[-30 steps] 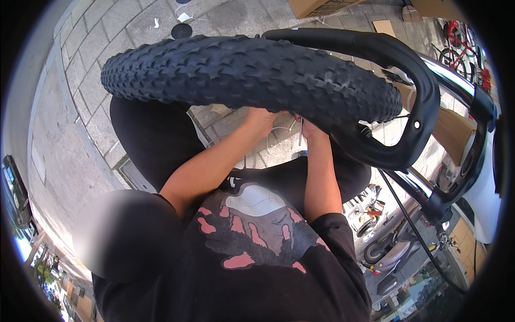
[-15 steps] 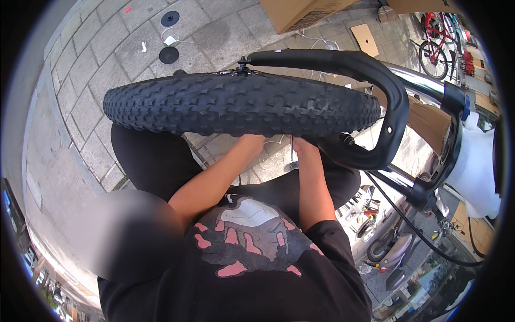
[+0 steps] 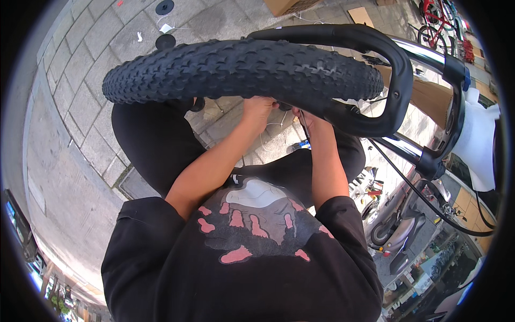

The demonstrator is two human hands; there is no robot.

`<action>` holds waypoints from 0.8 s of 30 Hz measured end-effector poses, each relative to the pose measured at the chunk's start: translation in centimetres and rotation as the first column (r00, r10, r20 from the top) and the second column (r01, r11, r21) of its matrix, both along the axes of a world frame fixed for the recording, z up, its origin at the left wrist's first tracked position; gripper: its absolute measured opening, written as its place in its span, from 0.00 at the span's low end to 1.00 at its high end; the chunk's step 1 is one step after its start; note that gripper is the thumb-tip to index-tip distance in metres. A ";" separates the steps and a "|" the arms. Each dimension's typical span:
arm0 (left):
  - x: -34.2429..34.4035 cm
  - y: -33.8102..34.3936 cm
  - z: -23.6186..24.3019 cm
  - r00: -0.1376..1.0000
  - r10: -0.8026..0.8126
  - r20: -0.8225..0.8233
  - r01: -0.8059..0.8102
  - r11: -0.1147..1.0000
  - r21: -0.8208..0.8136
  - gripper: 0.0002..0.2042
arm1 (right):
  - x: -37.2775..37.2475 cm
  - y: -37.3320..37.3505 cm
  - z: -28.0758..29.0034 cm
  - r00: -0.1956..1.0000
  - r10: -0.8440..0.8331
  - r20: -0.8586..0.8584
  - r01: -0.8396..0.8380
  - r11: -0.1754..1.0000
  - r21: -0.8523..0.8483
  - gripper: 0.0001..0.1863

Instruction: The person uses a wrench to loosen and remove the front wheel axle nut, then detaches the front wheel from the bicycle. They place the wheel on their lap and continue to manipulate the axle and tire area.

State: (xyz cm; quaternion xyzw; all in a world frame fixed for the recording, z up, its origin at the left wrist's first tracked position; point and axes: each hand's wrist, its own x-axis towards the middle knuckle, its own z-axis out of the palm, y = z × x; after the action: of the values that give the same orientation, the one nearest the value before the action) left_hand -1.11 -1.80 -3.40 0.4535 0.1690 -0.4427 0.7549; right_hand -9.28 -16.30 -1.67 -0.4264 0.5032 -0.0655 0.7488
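A knobby black bicycle tire (image 3: 236, 70) on a wheel lies across the far side of my lap. It sits between the legs of a black suspension fork (image 3: 398, 91) with chrome upper tubes. My left hand (image 3: 258, 111) is closed by the near fork leg's end, at the wheel's middle; what its fingers grip is hidden. My right hand (image 3: 317, 122) is closed around a thin metal tool (image 3: 305, 124) just beside that leg end. The tool's tip and the right fingertips are partly covered by the fork leg.
White foam wrap (image 3: 475, 142) covers the fork's upper end, with a black cable (image 3: 424, 206) looping below. Cardboard boxes (image 3: 289, 5) and black discs (image 3: 165, 42) lie on the paving beyond. A parked scooter (image 3: 397, 231) and loose tools (image 3: 375, 190) are at the right.
The wheel and fork have shifted up in view and tilted, showing more of both hands and the near fork leg. Both hands remain close to the wheel's middle.
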 end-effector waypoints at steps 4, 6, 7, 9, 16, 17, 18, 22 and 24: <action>0.2 -0.2 -0.3 1.000 -0.016 -0.007 0.016 1.000 0.019 0.10 | -0.5 -0.9 -0.9 0.999 0.048 0.018 -0.047 0.997 -0.068 0.04; 0.3 -0.3 -0.3 1.000 -0.007 0.006 0.007 0.999 0.039 0.08 | 0.5 -0.6 0.1 0.998 0.070 0.000 -0.070 0.995 -0.078 0.05; 0.2 -0.2 -0.3 1.000 -0.007 0.017 0.006 0.999 0.049 0.08 | 0.5 -0.3 0.8 0.995 0.097 -0.027 -0.099 0.991 -0.089 0.05; 0.1 -0.2 0.0 1.000 -0.011 0.028 0.010 0.998 0.059 0.08 | 1.0 -0.1 2.3 0.989 0.142 -0.039 -0.146 0.985 -0.095 0.08; 0.0 -0.4 0.8 1.000 0.010 0.017 -0.011 0.999 0.053 0.10 | 2.5 -2.0 5.3 0.922 0.343 0.179 -0.320 0.936 -0.144 0.20; 0.0 -0.3 1.2 0.999 0.039 0.000 -0.039 0.998 0.038 0.11 | 2.4 -2.4 5.0 0.917 0.346 0.201 -0.327 0.937 -0.122 0.22; 0.1 -0.4 1.2 0.999 0.037 -0.009 -0.037 0.998 0.041 0.11 | 2.3 -2.8 4.6 0.911 0.341 0.233 -0.329 0.940 -0.093 0.23; 0.3 -0.4 1.4 0.995 0.064 -0.077 -0.061 0.997 0.044 0.11 | 1.4 -4.2 3.0 0.857 0.276 0.436 -0.340 0.937 0.076 0.29; 0.3 -0.4 1.2 0.995 0.071 -0.075 -0.068 0.997 0.040 0.11 | 0.8 -3.7 2.2 0.802 0.201 0.562 -0.349 0.922 0.169 0.32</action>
State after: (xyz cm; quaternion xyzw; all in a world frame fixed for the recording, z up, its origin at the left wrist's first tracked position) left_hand -0.78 -2.24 -2.19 0.4440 0.2219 -0.4298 0.7543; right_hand -8.45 -20.01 0.55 -0.3564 0.2111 -0.0034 0.9102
